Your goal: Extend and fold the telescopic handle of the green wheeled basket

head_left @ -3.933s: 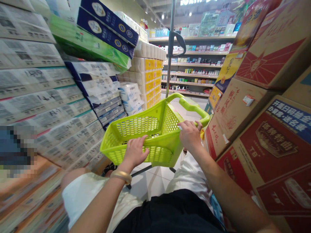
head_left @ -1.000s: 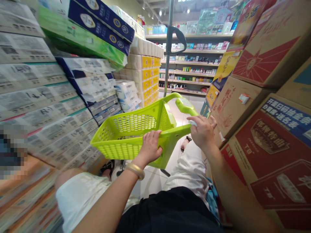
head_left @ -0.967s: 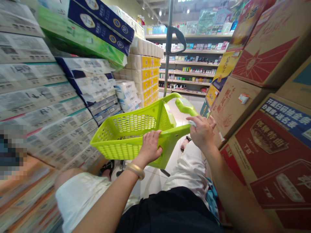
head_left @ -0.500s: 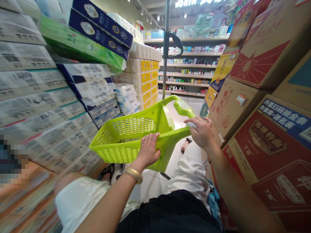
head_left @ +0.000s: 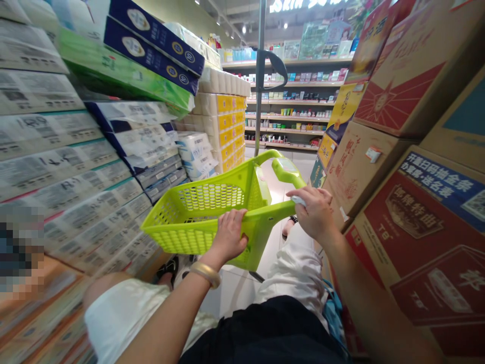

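Observation:
A lime-green plastic shopping cart (head_left: 212, 242) with perforated walls stands in front of my legs, its basket pointing left. My left hand (head_left: 229, 233), a gold bangle on its wrist, is closed over the basket's near rim, fingers on top and thumb outside. At the near end of the cart's handle (head_left: 290, 172), my right hand (head_left: 313, 208) is closed, pressing a small crumpled white tissue (head_left: 298, 200) against the green plastic. Its fingertips are partly hidden. Inside the visible part of the basket I see no goods.
Stacked tissue packs (head_left: 64, 167) wall the left side, with blue boxes (head_left: 151, 40) on top. Large liquor cartons (head_left: 428, 222) rise close on the right. A grey pole (head_left: 258, 116) with a dark loop handle stands beyond the cart. Stocked shelves (head_left: 291, 103) line the back.
My right hand has shifted slightly on the cart's handle, its fingers curling differently with the tissue. The left hand keeps its place on the rim. The view has turned a little.

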Motion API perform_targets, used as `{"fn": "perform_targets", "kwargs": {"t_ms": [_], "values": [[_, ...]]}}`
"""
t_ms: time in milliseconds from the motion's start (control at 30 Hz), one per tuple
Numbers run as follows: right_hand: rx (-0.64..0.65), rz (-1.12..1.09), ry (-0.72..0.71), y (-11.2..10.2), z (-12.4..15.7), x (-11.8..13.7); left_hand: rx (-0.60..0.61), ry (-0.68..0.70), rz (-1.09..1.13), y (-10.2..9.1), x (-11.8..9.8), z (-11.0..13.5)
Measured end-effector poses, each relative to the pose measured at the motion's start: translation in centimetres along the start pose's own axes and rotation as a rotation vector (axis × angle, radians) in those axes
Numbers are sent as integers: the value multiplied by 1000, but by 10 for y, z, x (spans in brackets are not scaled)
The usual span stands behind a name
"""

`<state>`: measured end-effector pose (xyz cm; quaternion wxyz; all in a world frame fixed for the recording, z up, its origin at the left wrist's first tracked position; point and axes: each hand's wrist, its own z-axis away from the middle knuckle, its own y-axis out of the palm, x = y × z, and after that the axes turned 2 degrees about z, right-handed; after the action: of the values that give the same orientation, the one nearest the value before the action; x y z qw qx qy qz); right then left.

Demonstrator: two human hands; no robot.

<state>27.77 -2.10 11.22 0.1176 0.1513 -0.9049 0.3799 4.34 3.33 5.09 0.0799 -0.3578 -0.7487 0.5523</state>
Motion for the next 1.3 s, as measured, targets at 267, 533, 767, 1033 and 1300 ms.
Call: {"fn": "perform_targets", "kwargs": {"t_ms": [267, 533, 767, 1033, 1300], "values": [[-58, 59, 18, 1, 10, 20, -3, 14, 1, 2, 11, -7], [-5, -30, -78, 3, 21, 46, -2, 69, 18, -4, 50, -16], [-30, -169, -170, 18, 20, 68, -203, 129, 182, -21, 21, -20], [39, -260, -180, 22, 11, 56, -149, 171, 342, -35, -42, -25], [-26, -192, -96, 28, -7, 23, -113, 162, 393, -43, -29, -34]]}}
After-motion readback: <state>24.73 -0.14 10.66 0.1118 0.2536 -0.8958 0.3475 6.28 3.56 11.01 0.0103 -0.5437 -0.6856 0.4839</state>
